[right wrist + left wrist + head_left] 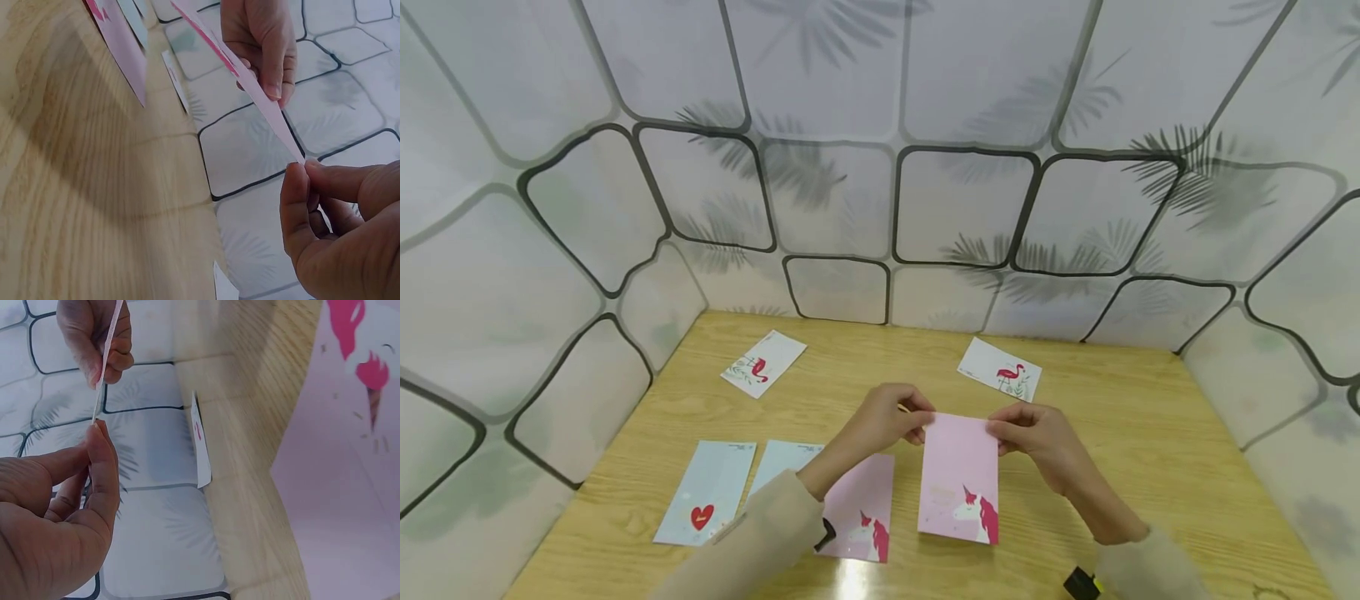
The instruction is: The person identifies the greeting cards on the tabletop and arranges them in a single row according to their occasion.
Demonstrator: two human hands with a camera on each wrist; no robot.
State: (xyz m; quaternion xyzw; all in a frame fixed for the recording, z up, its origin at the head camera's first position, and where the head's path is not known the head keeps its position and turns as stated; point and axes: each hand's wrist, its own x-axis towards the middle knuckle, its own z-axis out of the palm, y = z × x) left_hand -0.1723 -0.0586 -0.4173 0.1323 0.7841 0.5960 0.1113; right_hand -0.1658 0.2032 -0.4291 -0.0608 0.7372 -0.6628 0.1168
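Note:
Both hands hold one pink unicorn card (958,475) by its two top corners. My left hand (891,417) pinches the upper left corner between thumb and fingers, and my right hand (1037,437) pinches the upper right. The card is raised above the wooden table, its unicorn at the lower right. In the right wrist view, the held card (269,112) appears nearly edge-on, stretched between the two hands. A second pink unicorn card (861,508) lies on the table just left of it, partly covered by my left forearm.
A light blue card with a red heart (703,492) lies at the left, beside another blue card (782,458) partly behind the left sleeve. Farther back are two white flamingo cards (763,363) (1000,368). Patterned fabric walls (835,200) enclose the wooden table (1150,433).

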